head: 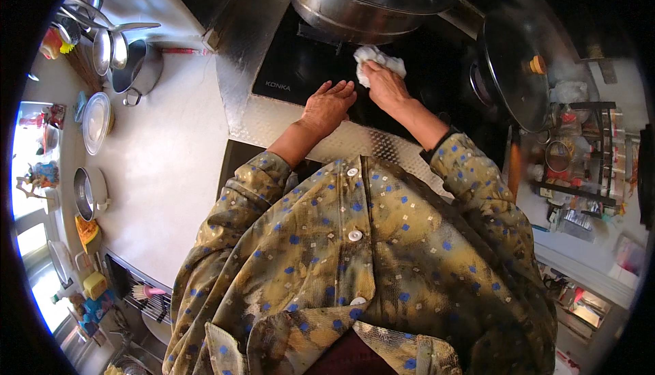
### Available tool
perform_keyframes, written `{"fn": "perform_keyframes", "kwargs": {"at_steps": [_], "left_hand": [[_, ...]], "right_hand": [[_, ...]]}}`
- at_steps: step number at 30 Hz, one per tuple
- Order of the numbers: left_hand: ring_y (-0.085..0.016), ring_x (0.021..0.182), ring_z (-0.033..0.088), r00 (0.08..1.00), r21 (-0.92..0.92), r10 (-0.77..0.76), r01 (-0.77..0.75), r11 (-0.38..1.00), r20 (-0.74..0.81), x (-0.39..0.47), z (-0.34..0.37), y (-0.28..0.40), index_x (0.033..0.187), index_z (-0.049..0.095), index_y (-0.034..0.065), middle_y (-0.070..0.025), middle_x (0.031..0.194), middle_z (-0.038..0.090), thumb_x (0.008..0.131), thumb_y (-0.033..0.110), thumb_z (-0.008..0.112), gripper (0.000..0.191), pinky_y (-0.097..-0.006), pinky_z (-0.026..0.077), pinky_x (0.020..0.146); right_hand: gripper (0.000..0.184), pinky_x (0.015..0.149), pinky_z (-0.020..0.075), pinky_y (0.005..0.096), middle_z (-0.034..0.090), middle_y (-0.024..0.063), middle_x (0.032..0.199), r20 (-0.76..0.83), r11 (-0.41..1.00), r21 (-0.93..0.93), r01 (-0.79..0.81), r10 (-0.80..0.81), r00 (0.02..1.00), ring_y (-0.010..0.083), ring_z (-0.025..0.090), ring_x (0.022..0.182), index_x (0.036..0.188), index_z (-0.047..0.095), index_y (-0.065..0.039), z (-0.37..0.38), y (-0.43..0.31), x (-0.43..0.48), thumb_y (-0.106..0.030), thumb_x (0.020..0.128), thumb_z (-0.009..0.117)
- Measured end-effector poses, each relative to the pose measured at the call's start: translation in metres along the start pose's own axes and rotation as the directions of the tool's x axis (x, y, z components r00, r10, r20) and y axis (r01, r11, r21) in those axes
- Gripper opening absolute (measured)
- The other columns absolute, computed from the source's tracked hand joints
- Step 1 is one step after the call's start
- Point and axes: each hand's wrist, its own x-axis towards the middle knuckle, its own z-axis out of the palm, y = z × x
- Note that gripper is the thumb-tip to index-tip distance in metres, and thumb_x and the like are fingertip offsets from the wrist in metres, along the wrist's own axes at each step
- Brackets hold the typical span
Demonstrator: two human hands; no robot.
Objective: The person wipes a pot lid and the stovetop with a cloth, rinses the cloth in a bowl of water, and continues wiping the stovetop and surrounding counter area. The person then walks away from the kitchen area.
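Note:
My right hand (388, 86) grips a crumpled white cloth or paper wipe (373, 60) and presses it on the black glass cooktop (307, 63), just below a large stainless steel pot (358, 14). To its left, my left hand (330, 106) rests near the cooktop's front edge, fingers slightly spread, with nothing seen in it. Its fingertips point toward the wipe without touching it. The pot sits at the back of the cooktop, its upper part cut off by the picture's top edge.
On the right, a wok with a glass lid (517, 73) stands near a wire rack (604, 155) of kitchen goods. At left, a white counter (169, 155) carries a metal pot (146, 70), a lidded bowl (97, 121) and another pan (94, 193). Ladles (110, 50) hang upper left.

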Motion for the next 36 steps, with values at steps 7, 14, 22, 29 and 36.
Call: {"fn": "perform_keyframes", "kwargs": {"at_steps": [7, 14, 22, 29, 36], "left_hand": [[-0.019, 0.120, 0.036, 1.000, 0.056, 0.028, -0.029, 0.998, 0.012, 0.003, -0.002, 0.001, 0.116, 0.048, 0.0108, -0.0054, 0.127, 0.041, 0.070, 0.018, 0.061, 0.049, -0.0374, 0.026, 0.101], [-0.018, 0.118, 0.039, 0.998, 0.000, 0.044, -0.044, 0.999, -0.053, -0.018, -0.012, -0.009, 0.114, 0.051, 0.0102, -0.0061, 0.123, 0.046, 0.073, 0.018, 0.059, 0.043, -0.0362, 0.027, 0.100], [-0.020, 0.113, 0.045, 0.975, -0.059, -0.127, 0.119, 0.991, -0.184, -0.053, -0.040, -0.033, 0.114, 0.052, 0.0081, -0.0097, 0.120, 0.049, 0.076, 0.016, 0.057, 0.039, -0.0363, 0.031, 0.098], [-0.023, 0.110, 0.047, 0.965, -0.148, -0.159, 0.129, 0.981, -0.210, -0.054, -0.043, -0.031, 0.113, 0.052, 0.0069, -0.0104, 0.119, 0.050, 0.075, 0.014, 0.057, 0.039, -0.0363, 0.033, 0.096], [-0.024, 0.106, 0.050, 0.929, -0.207, -0.251, 0.199, 0.958, -0.270, -0.078, -0.044, -0.044, 0.111, 0.053, 0.0047, -0.0111, 0.117, 0.051, 0.077, 0.015, 0.058, 0.035, -0.0358, 0.035, 0.095]], "right_hand": [[0.038, 0.088, 0.0389, 0.0357, 0.050, 0.0193, 0.109, -0.101, 0.963, 0.093, 0.253, -0.243, 0.965, 0.0333, 0.047, 0.103, 0.105, 0.050, 0.001, 0.017, -0.004, 0.019, 0.005, 0.068, 0.048], [0.034, 0.081, 0.0431, 0.0383, 0.052, 0.0169, 0.107, -0.100, 0.998, -0.001, 0.068, -0.068, 0.993, 0.0331, 0.051, 0.099, 0.102, 0.051, 0.000, 0.012, -0.006, 0.000, 0.005, 0.069, 0.047], [0.032, 0.078, 0.0436, 0.0375, 0.054, 0.0112, 0.097, -0.213, 0.933, 0.145, 0.330, -0.297, 0.931, 0.0300, 0.051, 0.096, 0.092, 0.053, -0.003, 0.026, -0.026, 0.018, 0.007, 0.062, 0.047], [0.018, 0.070, 0.0456, 0.0281, 0.063, 0.0076, 0.085, 0.029, 0.596, 0.798, -0.085, 0.104, 0.994, 0.0151, 0.059, 0.080, 0.086, 0.061, -0.006, 0.006, -0.058, -0.017, -0.001, 0.072, 0.050], [0.027, 0.072, 0.0472, 0.0298, 0.061, 0.0091, 0.088, 0.203, 0.097, 0.955, -0.280, 0.472, 0.858, 0.0179, 0.058, 0.084, 0.098, 0.055, -0.004, -0.057, 0.062, -0.029, -0.004, 0.071, 0.050]]}}
